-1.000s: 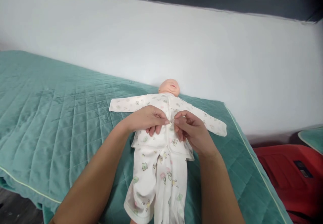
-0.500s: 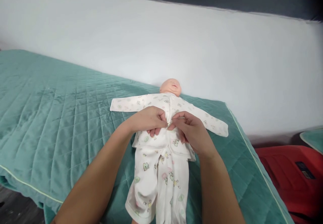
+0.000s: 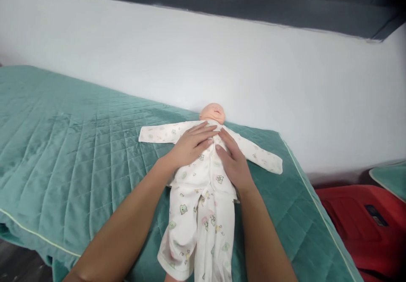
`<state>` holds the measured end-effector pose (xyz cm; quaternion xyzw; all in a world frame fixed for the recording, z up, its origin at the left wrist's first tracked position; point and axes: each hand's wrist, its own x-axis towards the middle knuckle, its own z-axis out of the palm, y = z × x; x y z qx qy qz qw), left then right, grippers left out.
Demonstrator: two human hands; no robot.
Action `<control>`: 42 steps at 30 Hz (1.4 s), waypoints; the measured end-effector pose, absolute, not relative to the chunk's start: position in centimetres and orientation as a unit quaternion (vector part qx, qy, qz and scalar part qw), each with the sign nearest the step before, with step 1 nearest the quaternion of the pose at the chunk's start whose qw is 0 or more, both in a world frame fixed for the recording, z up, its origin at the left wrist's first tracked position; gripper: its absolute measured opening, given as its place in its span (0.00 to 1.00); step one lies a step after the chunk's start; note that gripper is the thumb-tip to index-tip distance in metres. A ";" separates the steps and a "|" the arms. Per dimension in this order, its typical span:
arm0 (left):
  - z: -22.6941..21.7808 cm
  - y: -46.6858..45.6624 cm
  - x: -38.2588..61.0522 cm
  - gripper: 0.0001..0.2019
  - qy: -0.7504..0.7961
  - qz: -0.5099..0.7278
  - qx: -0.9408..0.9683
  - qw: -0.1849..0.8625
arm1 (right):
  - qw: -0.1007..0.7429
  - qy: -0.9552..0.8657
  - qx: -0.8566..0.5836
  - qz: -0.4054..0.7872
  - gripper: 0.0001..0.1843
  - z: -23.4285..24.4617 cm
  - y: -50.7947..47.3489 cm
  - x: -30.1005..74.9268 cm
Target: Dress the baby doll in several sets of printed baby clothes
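Quilted bed [image 3: 79, 146], doll [image 3: 212, 113] lying near its far edge.
Left hand [image 3: 193, 143], right hand [image 3: 231, 161] are pressing its shirt [image 3: 207, 171], fingers together; hard rubbing risks bunching it.

The jacket [image 3: 207, 170] and the trousers [image 3: 203, 227] are white, sprinkled with small printed figures in green, pink and yellow. The doll [image 3: 212, 112] has a plain peach head. The bedspread [image 3: 63, 146] is teal green, stitched all over in a diamond quilting pattern, with pale piping along its near and right edges. Behind its far edge the wall [image 3: 222, 62] is plain white, topped by a dark grey band [image 3: 269, 2]. Past the right edge sit a bright red object [image 3: 352, 214] with a small dark patch and another teal piece [image 3: 390, 174] edged in pale trim. The floor [image 3: 19, 263] by the near left corner is dark grey.
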<state>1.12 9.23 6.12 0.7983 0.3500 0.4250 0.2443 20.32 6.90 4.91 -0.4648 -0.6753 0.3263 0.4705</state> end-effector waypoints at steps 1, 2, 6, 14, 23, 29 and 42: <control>5.8 9.4 1.2 0.18 0.347 0.414 0.806 0.244 | 0.451 -0.693 -0.468 0.312 0.25 4.7 7.1 20.3; 5.5 9.5 1.3 0.18 0.348 0.412 0.807 0.239 | 0.437 -0.704 -0.471 0.302 0.27 4.5 7.2 20.4; 4.3 9.7 1.3 0.16 0.354 0.456 0.786 0.219 | 0.412 -0.718 -0.488 0.276 0.30 4.2 7.6 20.7; 1.4 11.1 -2.4 0.24 0.482 0.342 0.802 0.086 | 0.318 -0.750 -0.543 0.205 0.32 3.4 9.1 21.4; -0.8 10.3 -12.8 0.32 0.639 0.147 0.754 0.024 | 0.111 -0.733 -0.671 -0.025 0.36 0.4 8.5 31.1; -0.9 8.0 -16.4 0.31 0.685 0.091 0.722 0.039 | 0.042 -0.675 -0.737 0.005 0.39 0.3 5.0 36.8; -2.3 -11.9 -12.9 0.22 0.645 0.223 0.730 0.024 | 0.209 -0.771 -0.597 0.067 0.31 0.6 -13.4 30.7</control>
